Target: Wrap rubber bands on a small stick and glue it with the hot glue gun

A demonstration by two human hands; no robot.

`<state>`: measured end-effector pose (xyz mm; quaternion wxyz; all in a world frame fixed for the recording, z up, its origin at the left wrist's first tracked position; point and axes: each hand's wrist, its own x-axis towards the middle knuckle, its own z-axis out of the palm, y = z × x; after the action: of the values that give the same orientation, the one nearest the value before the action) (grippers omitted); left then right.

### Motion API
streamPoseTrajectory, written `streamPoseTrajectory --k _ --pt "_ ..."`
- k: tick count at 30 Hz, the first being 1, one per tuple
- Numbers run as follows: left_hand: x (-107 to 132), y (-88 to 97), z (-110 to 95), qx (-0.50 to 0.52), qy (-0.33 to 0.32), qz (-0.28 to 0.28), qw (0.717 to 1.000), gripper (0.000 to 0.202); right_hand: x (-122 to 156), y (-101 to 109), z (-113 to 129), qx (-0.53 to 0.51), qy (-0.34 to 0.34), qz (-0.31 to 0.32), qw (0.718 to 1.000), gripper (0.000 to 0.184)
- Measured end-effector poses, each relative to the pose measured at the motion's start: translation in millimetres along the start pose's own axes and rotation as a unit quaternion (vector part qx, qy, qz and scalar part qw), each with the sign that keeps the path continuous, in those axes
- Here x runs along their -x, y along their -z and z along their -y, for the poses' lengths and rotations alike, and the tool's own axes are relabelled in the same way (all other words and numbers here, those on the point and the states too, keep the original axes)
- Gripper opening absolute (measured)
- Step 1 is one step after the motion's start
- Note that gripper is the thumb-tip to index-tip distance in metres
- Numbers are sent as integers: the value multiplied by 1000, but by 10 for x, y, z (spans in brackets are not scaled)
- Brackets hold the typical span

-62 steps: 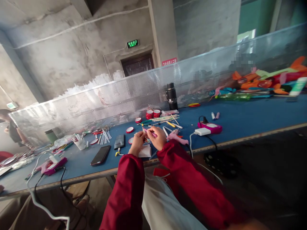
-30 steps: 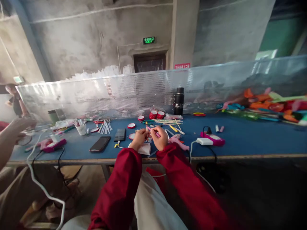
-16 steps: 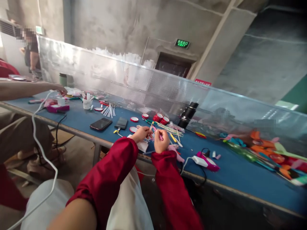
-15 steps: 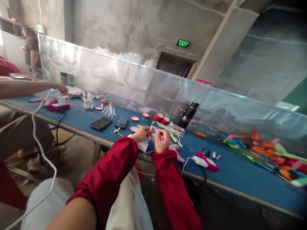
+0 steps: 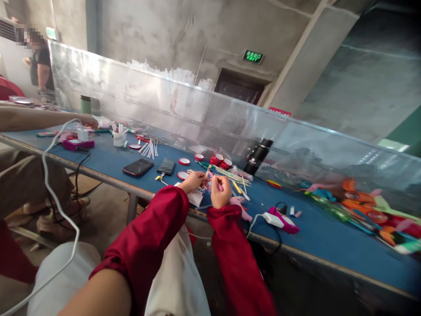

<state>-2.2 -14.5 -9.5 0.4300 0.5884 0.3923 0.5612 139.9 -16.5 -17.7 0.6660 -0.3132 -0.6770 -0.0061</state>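
Observation:
My left hand [image 5: 196, 181] is closed in a pinch on a thin, pale stick [image 5: 208, 170] that points up from the fingertips. Close beside it, my right hand [image 5: 221, 192] is curled around a small pink piece [image 5: 220, 187], whose kind I cannot make out. Both hands are just over the front of the blue table [image 5: 315, 237]. Beneath them lie small pale and pink scraps and a white sheet [image 5: 196, 198]. Pink material [image 5: 242, 208] lies by my right wrist. A yellow-handled tool [image 5: 237, 188] and several thin wooden sticks [image 5: 235, 176] are just beyond.
Red-rimmed lids [image 5: 184, 161], red tape rolls [image 5: 216, 159] and a black flask [image 5: 259, 156] stand farther back. A phone [image 5: 138, 167] is to the left, a purple-and-white device [image 5: 282, 220] to the right. Colourful pieces [image 5: 362, 202] crowd the far right. Another person's arm [image 5: 42, 118] reaches in at left.
The view has shifted very slightly. My hands stay together with nearly the same grip. The other person's arm at the left has moved a little, its hand now less visible.

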Motion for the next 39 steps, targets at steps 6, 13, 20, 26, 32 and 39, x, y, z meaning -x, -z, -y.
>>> streamPoseTrajectory --k 6,13,20,26,32,39 --pt "27 -23 -62 -24 30 -9 999 14 -5 -10 -8 1 -7 -18 1000 24" --pt "35 -26 -66 -21 24 -9 999 13 -7 2 20 11 2 -8 1000 24" --pt "37 -22 -61 -23 17 -6 1000 14 -8 -2 20 -8 -3 5 1000 25" --pt "23 -22 -38 -28 20 -3 999 14 -8 2 28 5 -11 -11 1000 25" --pt "13 -20 -24 -20 18 -6 1000 14 -16 6 47 0 -7 -18 1000 26" --pt "15 -15 -33 -25 23 -2 999 14 -18 7 30 12 -9 -26 1000 24"
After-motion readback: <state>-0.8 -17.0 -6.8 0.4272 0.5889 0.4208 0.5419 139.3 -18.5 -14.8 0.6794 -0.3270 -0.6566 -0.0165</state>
